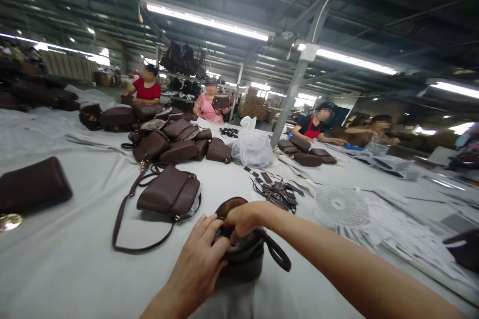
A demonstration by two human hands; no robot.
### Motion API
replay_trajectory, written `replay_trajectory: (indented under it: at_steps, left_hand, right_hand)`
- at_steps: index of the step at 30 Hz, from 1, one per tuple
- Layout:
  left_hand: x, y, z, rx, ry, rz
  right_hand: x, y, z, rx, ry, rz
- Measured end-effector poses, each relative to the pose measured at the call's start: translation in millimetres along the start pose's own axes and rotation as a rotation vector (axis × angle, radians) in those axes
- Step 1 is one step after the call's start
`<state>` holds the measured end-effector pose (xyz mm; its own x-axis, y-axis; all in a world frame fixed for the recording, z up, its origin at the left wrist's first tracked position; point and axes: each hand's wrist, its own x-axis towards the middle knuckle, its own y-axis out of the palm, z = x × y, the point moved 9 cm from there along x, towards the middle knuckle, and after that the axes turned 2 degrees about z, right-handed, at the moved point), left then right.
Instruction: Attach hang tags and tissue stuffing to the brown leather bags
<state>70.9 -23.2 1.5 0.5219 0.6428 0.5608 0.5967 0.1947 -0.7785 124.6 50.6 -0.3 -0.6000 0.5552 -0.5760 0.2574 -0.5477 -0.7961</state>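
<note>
Far at the left edge of the frame, one flat brown bag lies alone on the grey tabletop, a gold disc just beside it. Right of that, at centre, a single finished bag lies flat with its long strap looped out, set aside I judge. Behind it, toward upper centre, a heap of brown bags is piled loosely; I count eight or so, no exact figure. At lower centre my left hand presses its fingers against the side of the dark round bag, steadying it, while my right hand has its grip curled over the open mouth, pinching the rim. Further right lie one white plastic sack, a scatter of tags and one white fan. Four people sit at the far side.
</note>
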Motion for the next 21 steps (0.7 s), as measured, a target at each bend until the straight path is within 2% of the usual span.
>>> replay_trajectory:
  at_steps: [3, 6, 9, 11, 14, 17, 19, 21]
  left_hand:
    - [4, -3.9, 1, 0.01, -0.001, 0.058]
    - [5, -5.5, -5, 0.009, 0.02, 0.084]
    - [5, -5.6, -7, 0.005, 0.032, 0.071]
    - [5, -4.8, -6, 0.0, 0.032, 0.063]
    - [5, -3.9, -3, -0.01, 0.026, 0.066]
    - [7, -4.1, -2, -0.029, 0.022, 0.088]
    - [9, -4.7, -3, -0.045, 0.024, 0.102]
    - [11, -5.6, -3, -0.064, 0.026, 0.106]
  right_hand:
    - [-36, -4, -12, -0.036, 0.089, -0.04]
    - [-70, -6, -18, -0.06, 0.198, -0.264]
    - [-96, -7, -11, -0.103, 0.254, -0.53]
    - [-107, -1, -10, -0.064, 0.322, -0.616]
    - [-113, 21, -19, 0.075, 0.432, -0.581]
    - [-116, 34, -33, 0.034, 0.521, -0.516]
    - [-124, 23, -43, -0.112, 0.591, -0.538]
    - [-135, -4, -44, -0.283, 0.624, -0.625]
